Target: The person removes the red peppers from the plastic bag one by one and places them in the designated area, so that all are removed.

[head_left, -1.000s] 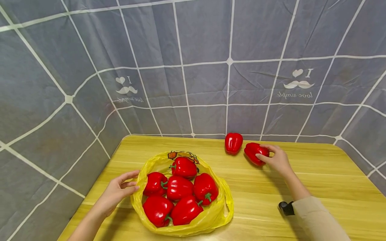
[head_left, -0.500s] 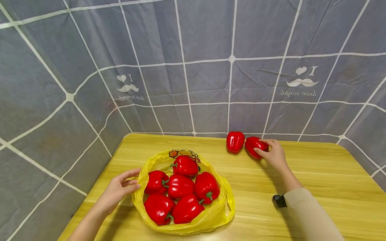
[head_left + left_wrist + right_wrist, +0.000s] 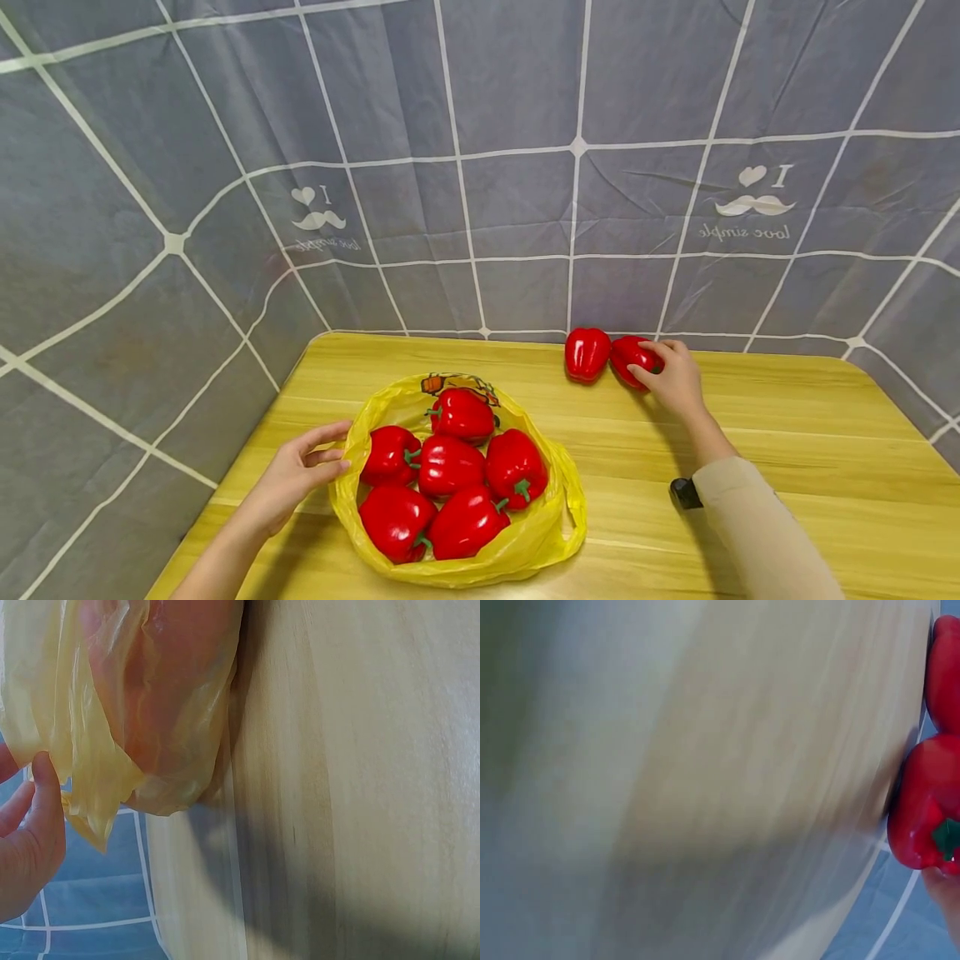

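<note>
My left hand (image 3: 291, 477) is at the left rim of a yellow plastic bag (image 3: 536, 550), pinching its edge between thumb and fingers. The left wrist view shows the fingertips against the bag's thin, see-through film (image 3: 97, 757). Inside lie several shiny red bell peppers (image 3: 450, 467) with green stems. At the back of the table, my right hand (image 3: 677, 379) grips another red bell pepper (image 3: 628, 360), thumb on the near side and fingers over the top. This pepper sits right beside a standing red bell pepper (image 3: 587, 355). Its green stem (image 3: 946, 838) shows in the right wrist view.
The wood-grain table (image 3: 795, 433) reaches back to a grey curtain (image 3: 517, 208) with white grid lines, which also hangs along both sides. A black object (image 3: 686, 493) juts from beside the right sleeve (image 3: 757, 517).
My right hand has slid its bell pepper back and leftward across the table, up against the standing one. The left hand and the bag have stayed in place.
</note>
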{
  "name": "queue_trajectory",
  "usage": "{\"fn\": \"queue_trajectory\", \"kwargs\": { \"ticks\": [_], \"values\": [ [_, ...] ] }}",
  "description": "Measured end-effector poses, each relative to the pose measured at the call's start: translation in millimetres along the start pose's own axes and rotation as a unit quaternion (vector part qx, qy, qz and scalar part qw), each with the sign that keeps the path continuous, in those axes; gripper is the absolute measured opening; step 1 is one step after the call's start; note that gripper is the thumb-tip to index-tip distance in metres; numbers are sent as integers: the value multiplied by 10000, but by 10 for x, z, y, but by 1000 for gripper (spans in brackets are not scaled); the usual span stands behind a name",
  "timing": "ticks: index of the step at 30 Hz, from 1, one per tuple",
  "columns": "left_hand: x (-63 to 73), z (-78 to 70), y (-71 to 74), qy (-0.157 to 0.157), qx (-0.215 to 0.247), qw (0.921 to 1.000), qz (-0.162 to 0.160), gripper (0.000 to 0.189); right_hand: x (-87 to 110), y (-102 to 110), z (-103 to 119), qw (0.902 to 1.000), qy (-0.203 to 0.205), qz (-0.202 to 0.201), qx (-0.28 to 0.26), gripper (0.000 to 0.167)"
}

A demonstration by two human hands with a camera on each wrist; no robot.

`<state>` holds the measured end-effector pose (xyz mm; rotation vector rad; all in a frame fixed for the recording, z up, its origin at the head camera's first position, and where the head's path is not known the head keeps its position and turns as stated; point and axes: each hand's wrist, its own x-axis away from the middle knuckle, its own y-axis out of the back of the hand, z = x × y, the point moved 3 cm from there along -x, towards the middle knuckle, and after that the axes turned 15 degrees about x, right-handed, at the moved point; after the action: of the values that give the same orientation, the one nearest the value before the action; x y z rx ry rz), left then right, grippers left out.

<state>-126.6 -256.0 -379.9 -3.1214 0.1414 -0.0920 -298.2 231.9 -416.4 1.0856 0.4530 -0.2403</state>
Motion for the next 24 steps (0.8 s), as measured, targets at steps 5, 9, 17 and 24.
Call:
{"fn": "queue_trajectory", "kwargs": {
  "ticks": [5, 9, 17, 24],
  "values": [
    [6, -12, -4, -23, 31, 10000, -29, 57, -40, -8, 36, 9998, 113, 36, 149, 37],
    [10, -12, -5, 28, -46, 10000, -84, 57, -67, -10, 37, 9997, 121, 25, 212, 37],
    [8, -16, -9, 46, -63, 9999, -76, 58, -92, -8, 34, 9994, 106, 119, 316, 38],
    [2, -22, -7, 3, -58, 9999, -83, 56, -82, -3, 52, 9996, 178, 5, 213, 40]
  ]
}}
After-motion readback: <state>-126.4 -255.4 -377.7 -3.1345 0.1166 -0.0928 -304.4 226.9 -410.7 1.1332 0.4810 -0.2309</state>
